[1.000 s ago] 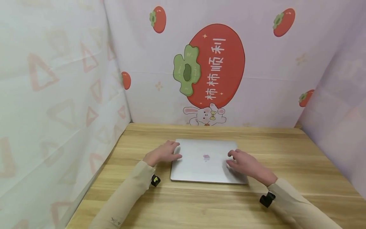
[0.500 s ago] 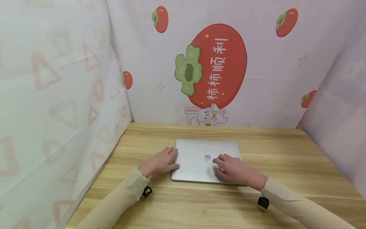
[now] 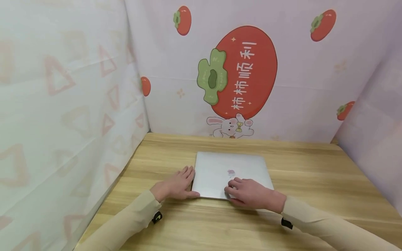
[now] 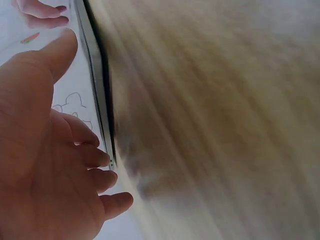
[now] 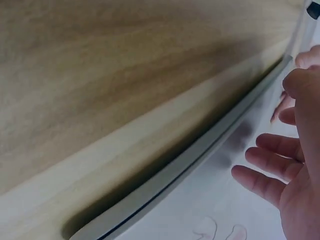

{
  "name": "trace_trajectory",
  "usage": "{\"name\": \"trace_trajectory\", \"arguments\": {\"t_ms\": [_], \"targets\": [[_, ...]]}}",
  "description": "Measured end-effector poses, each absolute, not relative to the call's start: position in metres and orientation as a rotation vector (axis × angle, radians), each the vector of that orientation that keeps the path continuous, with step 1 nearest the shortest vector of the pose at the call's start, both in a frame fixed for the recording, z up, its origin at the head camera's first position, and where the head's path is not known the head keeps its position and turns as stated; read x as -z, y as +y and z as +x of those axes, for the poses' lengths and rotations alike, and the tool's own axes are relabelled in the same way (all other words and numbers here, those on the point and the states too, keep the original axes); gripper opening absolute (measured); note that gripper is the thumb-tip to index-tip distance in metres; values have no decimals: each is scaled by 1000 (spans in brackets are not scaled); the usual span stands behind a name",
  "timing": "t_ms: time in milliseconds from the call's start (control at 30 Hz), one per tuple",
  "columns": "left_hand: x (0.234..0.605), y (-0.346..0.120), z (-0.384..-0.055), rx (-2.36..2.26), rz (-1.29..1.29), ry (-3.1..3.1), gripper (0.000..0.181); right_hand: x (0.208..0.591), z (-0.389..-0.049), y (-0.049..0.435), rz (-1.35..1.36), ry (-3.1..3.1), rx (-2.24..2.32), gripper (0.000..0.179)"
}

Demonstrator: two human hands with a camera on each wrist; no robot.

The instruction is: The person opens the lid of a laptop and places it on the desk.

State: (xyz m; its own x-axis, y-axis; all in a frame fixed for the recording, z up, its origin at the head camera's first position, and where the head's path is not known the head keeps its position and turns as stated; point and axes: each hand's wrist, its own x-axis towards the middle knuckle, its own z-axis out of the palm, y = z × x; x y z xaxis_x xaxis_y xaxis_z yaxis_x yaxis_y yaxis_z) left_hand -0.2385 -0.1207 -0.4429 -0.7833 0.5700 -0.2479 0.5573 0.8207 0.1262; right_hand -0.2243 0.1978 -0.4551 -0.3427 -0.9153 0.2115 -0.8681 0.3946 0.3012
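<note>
The laptop (image 3: 213, 174) lies with its long axis left to right, both hands (image 3: 179, 184) (image 3: 251, 194) loosely unclenched.

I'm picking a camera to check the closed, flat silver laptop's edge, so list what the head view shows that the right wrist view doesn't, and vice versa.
Only the head view: the large red persimmon print with white characters on the backdrop, and the small black device at the right wrist.

Only the right wrist view: the thin dark seam along the closed, flat silver laptop's edge, and the palm side of the bare right hand.

Both: the laptop, the right hand and the light-brown wood-grain table.
</note>
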Motion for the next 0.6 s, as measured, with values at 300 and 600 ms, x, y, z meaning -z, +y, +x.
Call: {"name": "trace_trajectory", "arguments": {"t_ms": [300, 600], "targets": [[453, -126, -235, -38, 867, 2691, 110, 459, -223, 192, 1541, -2066, 495, 24], [454, -122, -238, 38, 864, 2724, 114, 464, -228, 189, 1573, -2043, 569, 52]]}}
